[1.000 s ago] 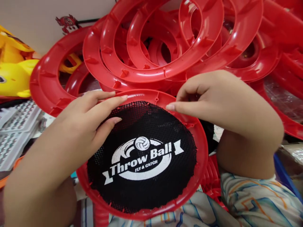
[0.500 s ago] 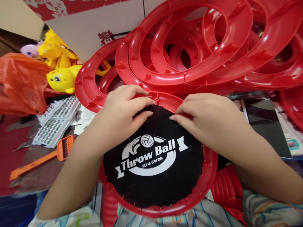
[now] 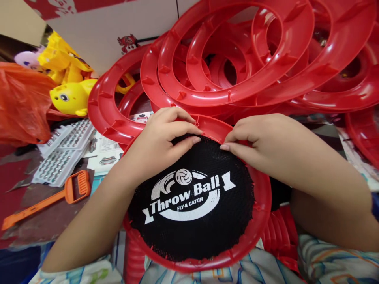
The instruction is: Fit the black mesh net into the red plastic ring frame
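A red plastic ring (image 3: 260, 213) lies on my lap with a black mesh net (image 3: 192, 225) stretched across it; the net is printed "Throw Ball FLY & CATCH" in white. My left hand (image 3: 161, 140) rests on the far edge of the net, its fingers pressed together and pinching the mesh against the rim. My right hand (image 3: 260, 140) sits just to the right on the same far edge, fingers curled and pinching the mesh at the rim.
A pile of bare red rings (image 3: 237, 59) leans behind the one on my lap. More red rings (image 3: 281, 232) are stacked at my right knee. To the left lie an orange plastic scoop (image 3: 47, 197), grey blister trays (image 3: 62, 152), yellow toys (image 3: 69, 96) and an orange bag (image 3: 20, 102).
Both hands have drawn closer together along the net's far edge, fingers going from stretched to pinching. The view has shifted, bringing the orange scoop and bag on the left into sight.
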A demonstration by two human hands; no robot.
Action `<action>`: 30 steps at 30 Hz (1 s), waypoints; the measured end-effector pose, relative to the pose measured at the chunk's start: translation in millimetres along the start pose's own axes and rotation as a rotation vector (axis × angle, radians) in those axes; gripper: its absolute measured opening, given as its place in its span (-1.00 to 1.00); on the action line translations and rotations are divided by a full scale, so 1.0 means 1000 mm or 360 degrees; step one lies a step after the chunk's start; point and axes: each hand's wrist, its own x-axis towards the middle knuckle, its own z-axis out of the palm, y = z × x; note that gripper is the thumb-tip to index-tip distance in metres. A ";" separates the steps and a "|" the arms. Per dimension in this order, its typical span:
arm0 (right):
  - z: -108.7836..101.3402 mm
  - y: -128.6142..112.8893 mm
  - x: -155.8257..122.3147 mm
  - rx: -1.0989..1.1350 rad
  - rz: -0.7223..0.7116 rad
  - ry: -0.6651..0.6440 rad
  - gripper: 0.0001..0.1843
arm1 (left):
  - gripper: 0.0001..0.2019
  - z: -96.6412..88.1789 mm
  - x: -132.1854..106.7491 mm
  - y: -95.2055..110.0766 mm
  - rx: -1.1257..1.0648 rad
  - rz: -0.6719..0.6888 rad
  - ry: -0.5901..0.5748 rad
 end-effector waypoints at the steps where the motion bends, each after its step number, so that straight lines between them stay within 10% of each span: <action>1: 0.000 -0.001 0.001 -0.0023 0.0012 -0.0036 -0.77 | -0.86 -0.001 0.000 0.000 0.0014 -0.0009 -0.0029; 16: 0.001 -0.005 -0.008 -0.0179 -0.0082 -0.0117 -0.74 | -0.79 0.002 -0.001 0.003 0.0222 -0.0054 -0.0171; 30: 0.014 -0.012 -0.004 -0.0509 -0.0110 -0.0075 -0.73 | -0.87 0.003 -0.007 -0.002 -0.0033 -0.0079 0.0175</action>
